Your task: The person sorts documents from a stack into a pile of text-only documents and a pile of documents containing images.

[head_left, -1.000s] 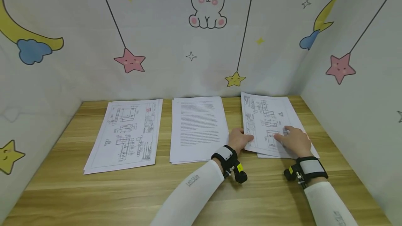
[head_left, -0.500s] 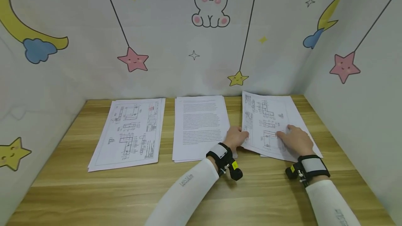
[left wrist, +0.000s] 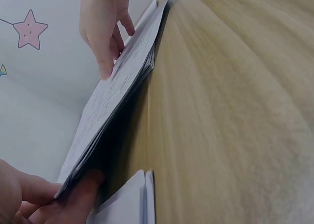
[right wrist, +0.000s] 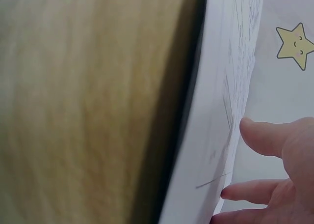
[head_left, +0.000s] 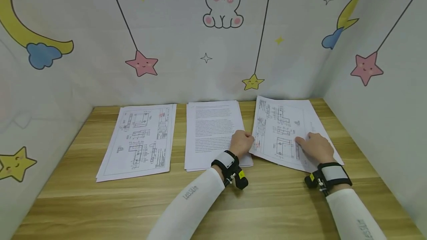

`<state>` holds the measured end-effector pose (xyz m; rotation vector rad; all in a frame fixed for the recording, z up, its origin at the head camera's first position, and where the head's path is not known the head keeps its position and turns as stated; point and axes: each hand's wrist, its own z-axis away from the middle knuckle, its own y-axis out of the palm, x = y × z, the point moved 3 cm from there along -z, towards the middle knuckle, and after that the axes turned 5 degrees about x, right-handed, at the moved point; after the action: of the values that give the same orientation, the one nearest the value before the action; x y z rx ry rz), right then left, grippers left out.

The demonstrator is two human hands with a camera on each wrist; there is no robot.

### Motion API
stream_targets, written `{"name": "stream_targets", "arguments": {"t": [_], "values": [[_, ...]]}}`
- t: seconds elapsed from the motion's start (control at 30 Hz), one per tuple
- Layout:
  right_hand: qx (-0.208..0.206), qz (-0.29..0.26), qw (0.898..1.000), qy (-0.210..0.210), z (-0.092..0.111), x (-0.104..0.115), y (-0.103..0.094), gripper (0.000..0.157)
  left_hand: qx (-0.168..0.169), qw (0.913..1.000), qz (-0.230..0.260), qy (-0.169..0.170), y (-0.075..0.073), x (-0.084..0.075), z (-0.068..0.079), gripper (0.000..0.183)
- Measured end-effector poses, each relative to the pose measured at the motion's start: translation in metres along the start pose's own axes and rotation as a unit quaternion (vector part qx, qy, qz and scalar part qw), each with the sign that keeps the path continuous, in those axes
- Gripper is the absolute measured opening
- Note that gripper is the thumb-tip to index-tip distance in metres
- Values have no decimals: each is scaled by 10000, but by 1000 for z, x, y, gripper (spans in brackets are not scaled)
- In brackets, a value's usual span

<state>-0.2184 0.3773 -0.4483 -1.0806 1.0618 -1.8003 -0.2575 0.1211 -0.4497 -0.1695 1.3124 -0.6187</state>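
Note:
On the right of the desk, a stack of printed technical drawings (head_left: pixel 271 121) lies under both hands. My left hand (head_left: pixel 241 143) pinches its left edge; in the left wrist view thumb and fingers of the left hand (left wrist: pixel 37 197) grip several sheets (left wrist: pixel 110 96) together, raised off the wood on that side. On top of the same drawings, toward their right side, my right hand (head_left: pixel 316 147) rests with fingers extended. The right wrist view has the fingertips of the right hand (right wrist: pixel 282 160) touching the sheet (right wrist: pixel 206 130).
Just left of the left hand lies a stack of text pages (head_left: pixel 213 125), its right edge partly under that hand. Farther left is another stack of drawings (head_left: pixel 138 142). All lie on a wood-grain desk (head_left: pixel 133 203) enclosed by a decorated white wall (head_left: pixel 180 40).
The left hand has moved left, pulling the gripped edge of the drawings with it toward the text pages. The right hand stays on the drawings in nearly the same place.

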Motion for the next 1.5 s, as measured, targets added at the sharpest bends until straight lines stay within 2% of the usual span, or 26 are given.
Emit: {"name": "stream_targets", "arguments": {"t": [0.2,0.43,0.53,0.67,0.83,1.0,1.27,1.5], "values": [[53,-118,9999,-83,1,-1,-1,72,24,9998,129,147,-11,3,6,30],[196,-442,9987,-180,5,2,-1,77,323,9977,595,51,-16,15,11,32],[231,-504,9981,-278,6,5,2,77,434,9955,834,-78,-11,16,8,30],[219,-588,9975,-316,5,6,3,78,368,9954,870,-166,1,10,1,25],[167,-710,9972,-174,2,3,3,80,330,9943,974,-281,22,2,-8,20],[-11,-960,9954,-23,0,0,-1,78,490,9878,1432,-355,40,-3,-12,24],[-56,-1096,9940,11,3,7,0,74,561,9874,1451,-290,41,0,-11,21],[-151,-1041,9943,-162,6,11,2,71,897,9846,1496,-77,36,2,-10,18]]}}
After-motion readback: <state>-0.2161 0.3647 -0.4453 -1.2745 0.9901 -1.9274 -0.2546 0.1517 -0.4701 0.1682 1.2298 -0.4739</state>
